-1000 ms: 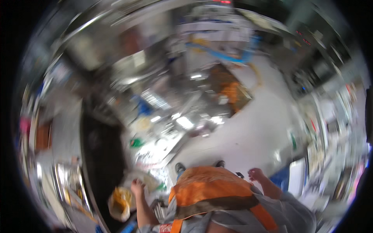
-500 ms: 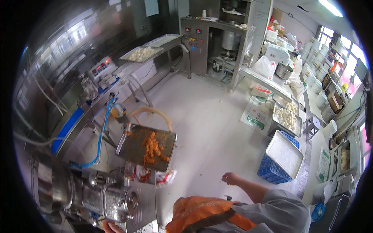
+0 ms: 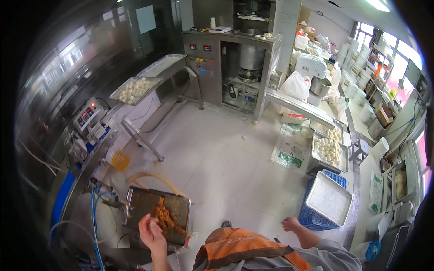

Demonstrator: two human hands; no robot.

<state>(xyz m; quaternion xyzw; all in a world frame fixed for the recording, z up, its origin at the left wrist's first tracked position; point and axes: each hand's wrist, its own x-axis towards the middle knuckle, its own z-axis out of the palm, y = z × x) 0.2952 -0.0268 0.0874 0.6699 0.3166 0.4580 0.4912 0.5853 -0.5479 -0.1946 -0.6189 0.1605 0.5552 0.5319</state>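
Note:
My left hand (image 3: 152, 229) is raised over the near edge of a dark metal tray (image 3: 135, 201), its fingers loosely bent and apart, with nothing seen in them. Inside that tray lies a heap of orange-brown, crumbly filling (image 3: 163, 212) in thick strips, and the hand overlaps part of it in the picture. Out to my right, my right hand (image 3: 294, 224) hangs free with relaxed, slightly curled fingers and holds nothing that I can see. Closest to it is a pale flat tray (image 3: 329, 198) resting on blue plastic crates (image 3: 312, 220).
A metal stand at the far left carries a tray of white dough balls (image 3: 134, 90). A blue-edged conveyor (image 3: 61, 203) runs along the left. More dough balls (image 3: 327, 149) fill trays at the right, by a small stool (image 3: 360, 151). A tall steel machine (image 3: 203, 77) stands at the back.
My view has shifted forward and the steel machine at lower left has left it. My left hand has risen from the lower edge to over the filling tray. My right hand stays at my side.

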